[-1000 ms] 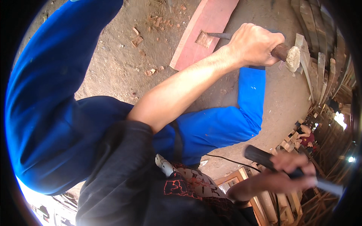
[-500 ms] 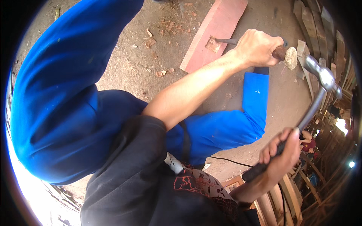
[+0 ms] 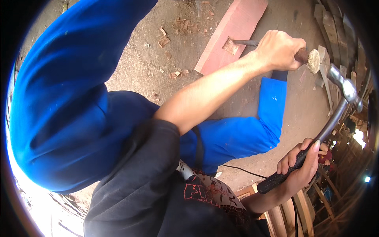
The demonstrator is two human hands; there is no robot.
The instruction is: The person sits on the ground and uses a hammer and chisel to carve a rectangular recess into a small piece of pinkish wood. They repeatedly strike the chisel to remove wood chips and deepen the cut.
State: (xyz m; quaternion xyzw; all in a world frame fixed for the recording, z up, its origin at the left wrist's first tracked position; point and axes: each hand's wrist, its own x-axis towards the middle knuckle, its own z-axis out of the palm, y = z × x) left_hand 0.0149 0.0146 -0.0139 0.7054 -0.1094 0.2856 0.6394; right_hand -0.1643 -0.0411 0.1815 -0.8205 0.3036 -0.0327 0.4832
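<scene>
My left hand (image 3: 278, 50) is closed round the wooden handle of a chisel (image 3: 245, 42). The chisel's blade tip sits in a square recess (image 3: 230, 46) cut into a reddish timber beam (image 3: 218, 51). At the other end, the handle's top is pale and frayed. My right hand (image 3: 302, 162) grips the black handle of a claw hammer (image 3: 333, 118). The metal hammer head (image 3: 344, 85) is a short way to the right of the chisel's frayed end, apart from it. My left forearm crosses in front of the beam's near end.
Wood chips (image 3: 164, 40) lie scattered on the dirt floor left of the beam. Stacked boards (image 3: 329, 35) stand at the far right, and more timber (image 3: 302, 209) lies at the lower right. A black cable (image 3: 244, 170) runs past my blue-trousered leg (image 3: 237, 138).
The whole view has shifted slightly, with the beam, chisel and hands a little further right in it. The hammer head sits a bit further from the chisel's end. Both grips are kept.
</scene>
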